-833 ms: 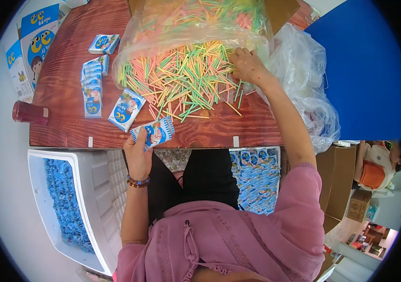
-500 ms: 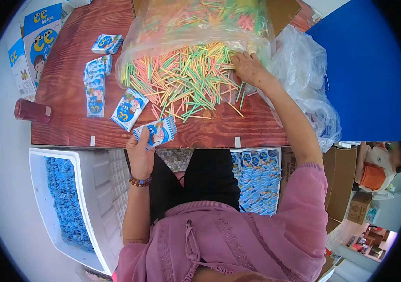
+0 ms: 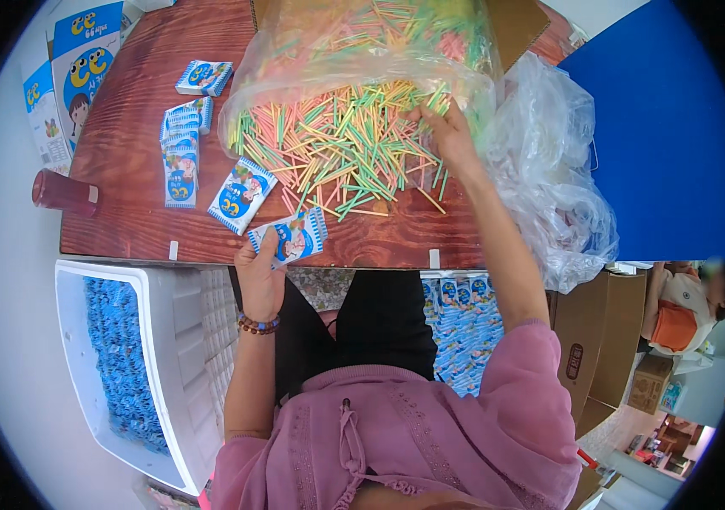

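Note:
Near the table's front edge, my left hand (image 3: 262, 274) pinches a small blue-and-white packet (image 3: 296, 240) between thumb and fingers. Another edge shows behind it, so more than one packet may be in the grip. My right hand (image 3: 450, 140) is at the right side of a heap of thin pink, yellow and green sticks (image 3: 345, 144). Its fingers bend around some of the sticks; how many they hold is hidden. The heap spills from a large clear plastic bag (image 3: 362, 64). One packet (image 3: 242, 195) lies just beyond my left hand.
An overlapping row of packets (image 3: 181, 170) and a small stack (image 3: 203, 78) lie at the left, near a dark red cylinder (image 3: 65, 191). Foam boxes (image 3: 146, 340) of packets stand below the table. Crumpled clear plastic (image 3: 545, 153) and a blue panel (image 3: 656, 136) are at the right.
My right hand has turned among the sticks, and its forearm has swung in toward my body. My left hand keeps the packet nearly in place. The view has shifted slightly.

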`<act>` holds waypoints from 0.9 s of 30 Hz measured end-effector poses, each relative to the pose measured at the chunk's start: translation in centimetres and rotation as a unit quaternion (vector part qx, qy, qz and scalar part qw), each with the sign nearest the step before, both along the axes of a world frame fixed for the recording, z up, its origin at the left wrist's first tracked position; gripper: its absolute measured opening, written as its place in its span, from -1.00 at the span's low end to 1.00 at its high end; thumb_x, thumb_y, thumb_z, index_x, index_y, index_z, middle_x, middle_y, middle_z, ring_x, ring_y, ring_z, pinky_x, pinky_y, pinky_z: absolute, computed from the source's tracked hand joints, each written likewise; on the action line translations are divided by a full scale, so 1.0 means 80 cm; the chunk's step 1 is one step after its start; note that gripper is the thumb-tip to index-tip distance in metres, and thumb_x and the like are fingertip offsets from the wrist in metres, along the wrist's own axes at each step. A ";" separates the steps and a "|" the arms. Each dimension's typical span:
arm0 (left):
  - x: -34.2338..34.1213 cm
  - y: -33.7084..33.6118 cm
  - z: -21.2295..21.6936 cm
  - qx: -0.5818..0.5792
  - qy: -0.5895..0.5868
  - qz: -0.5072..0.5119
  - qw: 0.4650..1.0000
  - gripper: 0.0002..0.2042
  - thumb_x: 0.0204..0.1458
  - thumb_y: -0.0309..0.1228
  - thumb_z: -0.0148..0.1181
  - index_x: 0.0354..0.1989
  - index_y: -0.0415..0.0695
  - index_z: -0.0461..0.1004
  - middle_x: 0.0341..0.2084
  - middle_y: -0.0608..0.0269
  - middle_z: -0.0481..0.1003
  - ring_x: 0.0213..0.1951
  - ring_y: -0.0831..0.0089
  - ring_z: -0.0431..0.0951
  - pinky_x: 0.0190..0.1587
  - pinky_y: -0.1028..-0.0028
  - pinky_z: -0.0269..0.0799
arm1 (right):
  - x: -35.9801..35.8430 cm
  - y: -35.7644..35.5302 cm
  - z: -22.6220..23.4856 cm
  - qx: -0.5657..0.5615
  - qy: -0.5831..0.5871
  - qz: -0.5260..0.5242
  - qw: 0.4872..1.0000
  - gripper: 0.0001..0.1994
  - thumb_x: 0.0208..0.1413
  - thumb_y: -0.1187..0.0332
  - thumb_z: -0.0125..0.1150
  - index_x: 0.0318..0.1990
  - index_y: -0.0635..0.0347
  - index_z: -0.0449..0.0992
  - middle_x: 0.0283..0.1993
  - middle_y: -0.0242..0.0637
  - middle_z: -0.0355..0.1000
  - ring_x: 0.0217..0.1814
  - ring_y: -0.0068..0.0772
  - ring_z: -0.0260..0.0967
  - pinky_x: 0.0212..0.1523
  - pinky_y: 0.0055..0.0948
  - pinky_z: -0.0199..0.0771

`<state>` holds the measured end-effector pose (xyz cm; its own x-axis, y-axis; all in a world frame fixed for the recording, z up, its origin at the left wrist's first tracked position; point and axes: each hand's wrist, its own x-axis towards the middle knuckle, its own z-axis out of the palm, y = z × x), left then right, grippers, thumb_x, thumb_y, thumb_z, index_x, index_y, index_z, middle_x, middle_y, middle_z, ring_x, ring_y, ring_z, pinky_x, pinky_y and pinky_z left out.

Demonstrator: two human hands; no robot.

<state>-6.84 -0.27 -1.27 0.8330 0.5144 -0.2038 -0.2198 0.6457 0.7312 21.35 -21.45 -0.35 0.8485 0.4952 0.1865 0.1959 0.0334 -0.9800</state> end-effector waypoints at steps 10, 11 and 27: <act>-0.005 0.004 -0.006 0.006 0.001 -0.032 0.999 -0.88 0.19 -0.46 0.05 -0.21 -0.19 0.51 -0.21 0.25 0.55 -0.19 0.51 0.56 -0.10 0.42 0.48 | -0.043 0.020 -0.016 -0.203 -0.093 -0.099 0.970 -0.76 0.21 0.35 0.08 -0.03 0.25 0.36 -0.11 -0.25 0.36 -0.01 -0.44 0.27 0.05 -0.44 0.23; -0.005 0.003 -0.005 0.007 0.000 -0.031 0.999 -0.88 0.19 -0.46 0.05 -0.21 -0.18 0.51 -0.21 0.26 0.55 -0.18 0.51 0.56 -0.11 0.42 0.48 | -0.046 0.018 -0.015 -0.204 -0.126 -0.110 0.965 -0.77 0.21 0.32 0.08 -0.05 0.24 0.37 -0.12 -0.24 0.33 -0.01 -0.43 0.24 0.07 -0.43 0.20; 0.001 -0.003 0.003 0.004 -0.001 -0.005 1.000 -0.85 0.17 -0.45 0.09 -0.22 -0.27 0.50 -0.29 0.23 0.56 -0.28 0.52 0.58 -0.17 0.45 0.51 | -0.045 0.003 -0.027 -0.251 -0.264 -0.113 0.924 -0.77 0.25 0.33 -0.04 -0.04 0.27 0.32 -0.13 -0.07 0.33 -0.02 -0.12 0.25 0.21 -0.15 0.04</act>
